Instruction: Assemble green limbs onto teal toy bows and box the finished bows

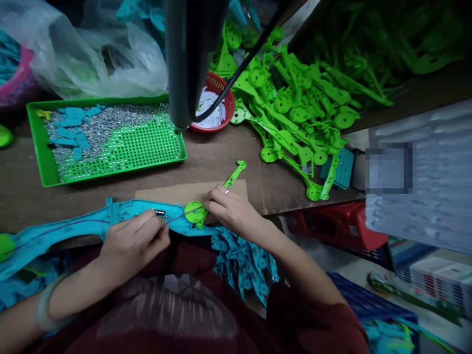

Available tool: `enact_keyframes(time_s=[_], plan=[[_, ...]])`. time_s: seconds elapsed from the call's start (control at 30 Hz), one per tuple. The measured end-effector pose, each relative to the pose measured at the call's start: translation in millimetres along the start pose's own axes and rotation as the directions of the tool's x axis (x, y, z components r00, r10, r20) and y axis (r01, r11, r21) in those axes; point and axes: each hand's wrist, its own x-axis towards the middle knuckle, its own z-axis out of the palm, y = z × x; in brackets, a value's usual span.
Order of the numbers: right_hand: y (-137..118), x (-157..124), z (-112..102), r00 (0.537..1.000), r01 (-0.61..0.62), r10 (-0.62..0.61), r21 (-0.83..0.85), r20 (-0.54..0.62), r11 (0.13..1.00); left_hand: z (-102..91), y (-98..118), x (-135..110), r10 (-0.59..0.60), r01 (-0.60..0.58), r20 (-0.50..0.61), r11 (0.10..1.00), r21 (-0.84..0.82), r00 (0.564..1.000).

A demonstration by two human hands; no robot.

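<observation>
Shell (84, 226), blue and long, lying along the near edge of the bench (224, 147), with a green disc (193, 211) near its right end. Left hand (136, 236) over the middle of the shell, fingers curled in, thumb and fingertips closed on a thin wire (179, 217). Small metal cylinder (160, 213) just beside those fingertips; cannot tell whether held. Right hand (228, 211) beside the disc, fingers bent and pinched on the wire's other stretch. Wire taut between both hands, passing over the disc, and running leftward along the shell too. Green arm (236, 173) projecting just beyond the right fingers; cannot tell whether gripped or merely lying there. Cardboard (165, 191) under part of this, on the bench. Farther back, green tray (143, 142) with screws (110, 123) and blue tabs (72, 137). Behind a dark post (180, 64), red basket (230, 110) of white slips (214, 110). To the right, heap of green parts (283, 103). Below the shell, more blue parts (243, 260).
</observation>
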Motion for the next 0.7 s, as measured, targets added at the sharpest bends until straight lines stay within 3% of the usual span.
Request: enact_keyframes(time_s=[0.07, 0.13, 0.2, 0.27, 0.53, 0.7], plan=[[0, -1, 0, 1.0, 0.01, -0.01, 0.017, -0.025, 1.0, -2.0, 5, 0, -0.013, 0.016, 0.019, 0.988, -0.153, 1.0], [0, -1, -2, 0.999, 0.005, -0.003, 0.045, -0.035, 0.999, -1.4, 10, 0, 0.073, -0.06, 0.037, 0.962, -0.267, 0.997], [-2, 0, -4, 1.0, -0.017, 0.019, 0.082, -0.017, 0.996, 1.0, 15, -1, 0.205, -0.19, 0.027, 0.941, -0.281, 0.978], [-6, 2, -5, 0.999, -0.049, 0.049, 0.086, -0.006, 0.995, 2.9, 16, -3, 0.253, -0.242, 0.021, 0.945, -0.22, 0.967], [-18, 15, 0, 0.993, -0.112, 0.103, -0.16, -0.061, 0.981, 0.6, -9, 6, 0.074, -0.082, 0.058, 0.986, 0.147, 0.996], [-17, 16, 2, 1.0, 0.011, -0.011, -0.019, -0.01, 1.0, 3.0, -16, 21, -0.017, -0.014, 0.209, 0.989, 0.148, 0.978]])
